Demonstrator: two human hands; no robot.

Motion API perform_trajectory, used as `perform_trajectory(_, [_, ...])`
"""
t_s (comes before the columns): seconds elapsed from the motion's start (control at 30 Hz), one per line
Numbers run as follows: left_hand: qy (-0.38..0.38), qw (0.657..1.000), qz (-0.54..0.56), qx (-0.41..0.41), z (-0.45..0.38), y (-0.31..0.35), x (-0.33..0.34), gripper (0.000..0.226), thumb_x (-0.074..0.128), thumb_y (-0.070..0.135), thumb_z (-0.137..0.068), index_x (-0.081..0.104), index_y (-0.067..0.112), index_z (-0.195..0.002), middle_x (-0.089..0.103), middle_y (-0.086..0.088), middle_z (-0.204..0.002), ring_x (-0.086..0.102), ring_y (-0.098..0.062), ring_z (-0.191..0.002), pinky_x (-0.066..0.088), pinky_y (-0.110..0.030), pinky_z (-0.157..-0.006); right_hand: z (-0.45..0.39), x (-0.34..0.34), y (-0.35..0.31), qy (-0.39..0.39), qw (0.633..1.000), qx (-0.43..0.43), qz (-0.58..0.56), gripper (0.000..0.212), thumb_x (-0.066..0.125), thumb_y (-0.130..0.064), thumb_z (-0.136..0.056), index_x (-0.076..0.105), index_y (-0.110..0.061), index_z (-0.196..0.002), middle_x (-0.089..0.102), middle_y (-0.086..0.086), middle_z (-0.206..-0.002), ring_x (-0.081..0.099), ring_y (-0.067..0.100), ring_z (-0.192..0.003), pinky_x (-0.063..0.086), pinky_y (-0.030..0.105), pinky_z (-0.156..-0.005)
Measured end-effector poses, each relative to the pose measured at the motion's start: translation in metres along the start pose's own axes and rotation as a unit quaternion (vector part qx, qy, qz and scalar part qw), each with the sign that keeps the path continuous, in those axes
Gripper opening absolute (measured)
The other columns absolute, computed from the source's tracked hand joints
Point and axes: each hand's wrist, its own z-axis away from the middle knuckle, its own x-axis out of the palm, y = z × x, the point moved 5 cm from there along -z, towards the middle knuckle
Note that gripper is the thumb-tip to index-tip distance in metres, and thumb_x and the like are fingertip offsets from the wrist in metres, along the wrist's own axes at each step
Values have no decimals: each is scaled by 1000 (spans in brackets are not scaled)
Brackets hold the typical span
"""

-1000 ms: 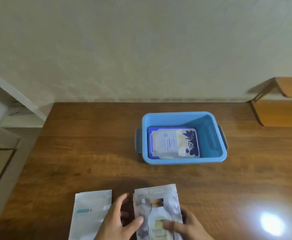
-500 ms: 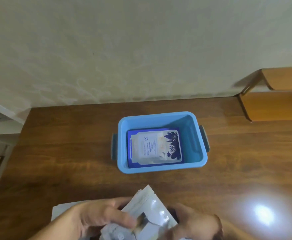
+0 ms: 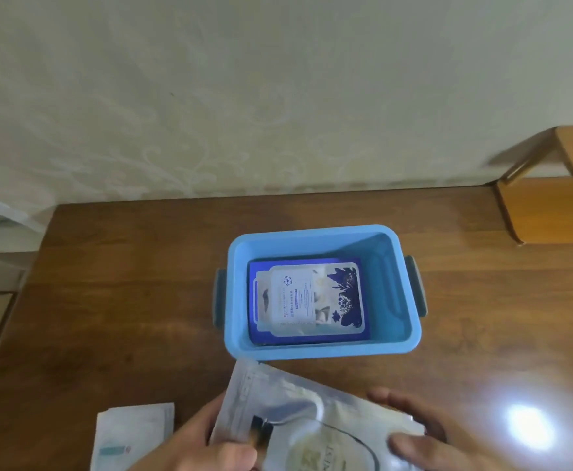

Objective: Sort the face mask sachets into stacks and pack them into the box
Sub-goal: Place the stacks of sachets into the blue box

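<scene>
A silver face mask sachet [image 3: 298, 413] with a pale bottle picture is lifted just in front of the blue box [image 3: 411, 338]. My left hand [image 3: 207, 443] pinches its left edge with the thumb on top. My right hand [image 3: 424, 433] holds its right side, thumb on the front. Inside the box lie a dark blue sachet [image 3: 363, 331] and a white sachet with blue flowers [image 3: 307, 299] on top. A white sachet with a teal mark [image 3: 132, 433] lies flat at the lower left.
The brown wooden table [image 3: 125, 317] ends at a pale wall behind the box. A wooden shelf [image 3: 557, 205] stands at the right. A bright light glare [image 3: 529, 426] sits on the table near my right hand.
Both hands have lifted the silver sachet off the table and carried it forward to the box's near rim. The camera view shifted.
</scene>
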Motion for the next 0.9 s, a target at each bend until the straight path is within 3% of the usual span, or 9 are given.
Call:
perform_trajectory(0.03, [29,999,10,11,-5,3,-6,54,60,16,-51,46,23,-103,58,15,-90,57,7,-80,45,-2,-64,-2,11,-13,-48,997,-40,38,70,79,-12,-74,46,-21,-135,58,-6,-133,53,7,-126,40,15,-100])
perform_trajectory(0.1, [57,996,46,43,-9,18,-11,48,68,8,-46,59,21,-92,70,8,-78,65,-2,-68,47,-6,-57,-12,16,-26,-2,997,-58,45,93,97,-25,-44,54,-26,-127,69,-1,-122,65,11,-111,51,25,-91])
perform_trajectory(0.17, [59,984,120,114,-9,40,-9,49,83,8,-45,74,16,-92,76,-9,-86,73,-20,-77,55,-18,-60,-16,18,-50,68,991,-111,0,84,90,-22,-50,53,-33,-125,75,1,-106,72,17,-94,57,22,-72])
perform_trajectory(0.27, [37,967,159,197,-16,74,-17,45,88,24,-60,74,26,-103,75,-9,-96,73,-20,-86,57,-23,-67,-40,9,-96,90,980,-179,-7,68,75,-21,-67,49,-38,-127,75,6,-104,73,27,-90,61,34,-67])
perform_trajectory(0.37, [76,975,99,186,-46,92,-27,53,83,33,-73,61,33,-121,69,0,-118,65,-18,-111,53,-36,-94,-81,-1,-113,124,974,-183,41,39,67,-15,-87,55,-29,-121,73,10,-102,72,29,-89,61,46,-72])
perform_trajectory(0.47, [106,984,23,138,-72,91,-32,57,71,34,-83,44,40,-134,62,10,-125,56,-11,-119,43,-42,-107,-120,-15,-102,167,971,-148,85,41,60,-6,-91,51,-25,-127,70,13,-102,72,27,-88,59,47,-75])
perform_trajectory(0.67, [146,971,-162,93,-88,82,-36,85,62,41,-91,-2,48,-147,49,22,-120,57,-4,-103,51,-24,-82,-152,-33,-79,190,966,-119,128,30,59,-10,-91,51,-26,-115,68,3,-94,73,13,-72,57,29,-54])
perform_trajectory(0.8, [201,907,-362,77,-81,90,-37,93,54,54,-91,-18,40,-148,60,3,-117,68,-12,-84,60,-36,-72,-160,-32,-70,208,957,-100,178,30,61,-16,-91,49,-26,-117,67,-6,-96,69,11,-84,58,27,-64])
perform_trajectory(0.9, [310,790,-523,81,-68,103,-37,84,55,59,-88,4,31,-149,60,6,-87,61,-10,-61,48,-26,-45,-162,-29,-67,225,951,-91,193,33,60,-18,-91,46,-33,-116,68,-7,-94,70,13,-81,60,35,-69])
